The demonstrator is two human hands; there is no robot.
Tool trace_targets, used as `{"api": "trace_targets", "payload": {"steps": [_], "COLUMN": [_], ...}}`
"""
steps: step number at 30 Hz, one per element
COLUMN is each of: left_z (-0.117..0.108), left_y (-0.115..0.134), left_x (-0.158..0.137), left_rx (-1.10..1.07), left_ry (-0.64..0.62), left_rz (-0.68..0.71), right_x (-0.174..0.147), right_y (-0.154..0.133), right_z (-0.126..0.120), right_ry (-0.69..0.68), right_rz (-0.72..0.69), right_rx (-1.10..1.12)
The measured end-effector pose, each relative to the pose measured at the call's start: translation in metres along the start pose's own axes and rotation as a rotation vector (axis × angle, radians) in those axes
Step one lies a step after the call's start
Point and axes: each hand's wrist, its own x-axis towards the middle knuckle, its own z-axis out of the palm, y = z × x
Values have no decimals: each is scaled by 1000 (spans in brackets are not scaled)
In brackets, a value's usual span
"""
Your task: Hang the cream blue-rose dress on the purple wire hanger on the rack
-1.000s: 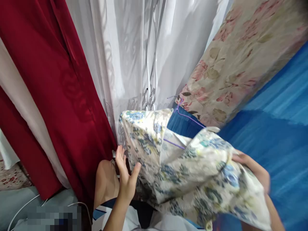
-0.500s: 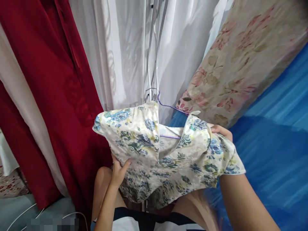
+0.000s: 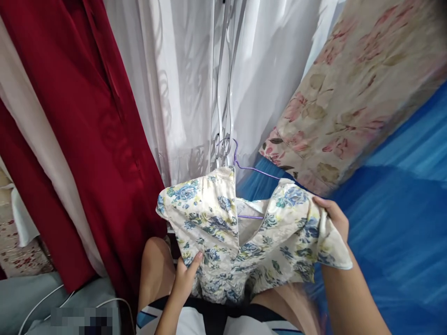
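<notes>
A white blouse with blue and green flowers (image 3: pixel 216 232) spreads over my lap. Inside it sits a purple wire hanger (image 3: pixel 256 171); its hook shows above the neckline and its lower bar crosses the open neck. My left hand (image 3: pixel 186 274) pinches the blouse's lower left side, thumb on the front and fingers behind the cloth. At the right shoulder, my right hand (image 3: pixel 333 216) grips the blouse by the sleeve, its fingertips partly hidden by the fabric.
White curtain-like cloth (image 3: pixel 185 93) hangs in front, with white straps (image 3: pixel 225 93) down its middle. Dark red cloth (image 3: pixel 104 139) hangs at left. Pink-flowered fabric (image 3: pixel 335 102) and blue fabric (image 3: pixel 394 214) fill the right. A white cable (image 3: pixel 42 304) lies at lower left.
The blouse and hanger sit lower and slightly to the right in view. More of the hanger's hook and right arm shows. Both hands keep hold of the blouse.
</notes>
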Motion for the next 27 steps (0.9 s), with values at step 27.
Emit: {"api": "trace_targets", "payload": {"steps": [27], "left_z": [-10], "left_y": [-13], "left_x": [-20], "left_rx": [23], "left_ry": [81], "left_rz": [-19], "right_x": [-190], "right_y": [102], "right_z": [74], "right_ry": [-739], "right_rz": [307], "right_rx": [-165]}}
